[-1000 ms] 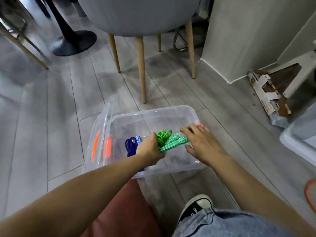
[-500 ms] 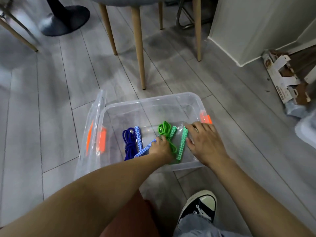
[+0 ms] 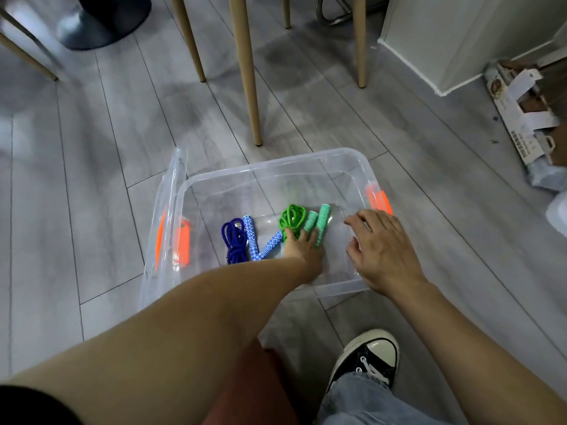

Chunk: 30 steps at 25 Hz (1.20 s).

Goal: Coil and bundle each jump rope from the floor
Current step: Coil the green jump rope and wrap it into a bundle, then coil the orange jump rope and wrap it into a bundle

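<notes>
A clear plastic bin (image 3: 270, 167) with orange latches stands on the grey floor. Inside lies a coiled blue jump rope (image 3: 234, 243) with blue patterned handles on the left. Beside it lies a coiled green jump rope (image 3: 293, 217) with two green patterned handles. My left hand (image 3: 302, 245) reaches into the bin, its straight fingers resting on the green rope and handles. My right hand (image 3: 379, 246) hovers over the bin's right side with fingers spread, holding nothing.
The bin's clear lid (image 3: 167, 210) leans against its left side. Wooden chair legs (image 3: 245, 72) stand just beyond the bin. A dark round table base (image 3: 104, 16) is at the far left. A flattened cardboard box (image 3: 521, 108) lies at the right by a white wall.
My left hand has set the green rope down on the bin's floor and its fingers have straightened. My right hand has lifted off the green handles and drawn back to the right.
</notes>
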Available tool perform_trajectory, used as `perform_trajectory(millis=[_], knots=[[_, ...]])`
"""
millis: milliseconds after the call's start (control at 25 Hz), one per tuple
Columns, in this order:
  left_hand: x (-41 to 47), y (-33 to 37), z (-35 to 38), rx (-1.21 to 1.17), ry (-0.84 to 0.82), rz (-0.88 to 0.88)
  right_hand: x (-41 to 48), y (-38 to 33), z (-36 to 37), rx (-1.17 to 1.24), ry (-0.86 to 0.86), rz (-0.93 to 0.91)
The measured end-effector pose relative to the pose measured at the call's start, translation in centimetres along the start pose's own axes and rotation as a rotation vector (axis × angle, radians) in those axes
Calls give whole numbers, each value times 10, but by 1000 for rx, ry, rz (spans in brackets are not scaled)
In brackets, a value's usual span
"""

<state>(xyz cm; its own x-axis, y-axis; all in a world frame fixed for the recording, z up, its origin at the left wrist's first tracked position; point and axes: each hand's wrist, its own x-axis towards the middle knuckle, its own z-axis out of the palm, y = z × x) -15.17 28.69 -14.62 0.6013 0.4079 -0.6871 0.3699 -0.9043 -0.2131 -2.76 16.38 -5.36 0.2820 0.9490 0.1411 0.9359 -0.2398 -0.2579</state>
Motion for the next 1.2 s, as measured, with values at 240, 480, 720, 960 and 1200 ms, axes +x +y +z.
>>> perform_trajectory(millis=[240, 480, 720, 960, 1200], knots=[[-25, -46, 31, -232, -112, -255, -1, 1, 1, -6, -49, 19], [-35, -45, 16, -379, -98, -261, -1, -1, -3, -8, -29, -8], [-54, -47, -6, -458, 53, -218, -11, 0, -14, -13, 33, 28], [-91, -37, -59, -436, 504, -36, -19, -4, -53, -8, 23, 142], [-145, 0, -137, -433, 820, 128, -49, 4, -122, -81, 79, 263]])
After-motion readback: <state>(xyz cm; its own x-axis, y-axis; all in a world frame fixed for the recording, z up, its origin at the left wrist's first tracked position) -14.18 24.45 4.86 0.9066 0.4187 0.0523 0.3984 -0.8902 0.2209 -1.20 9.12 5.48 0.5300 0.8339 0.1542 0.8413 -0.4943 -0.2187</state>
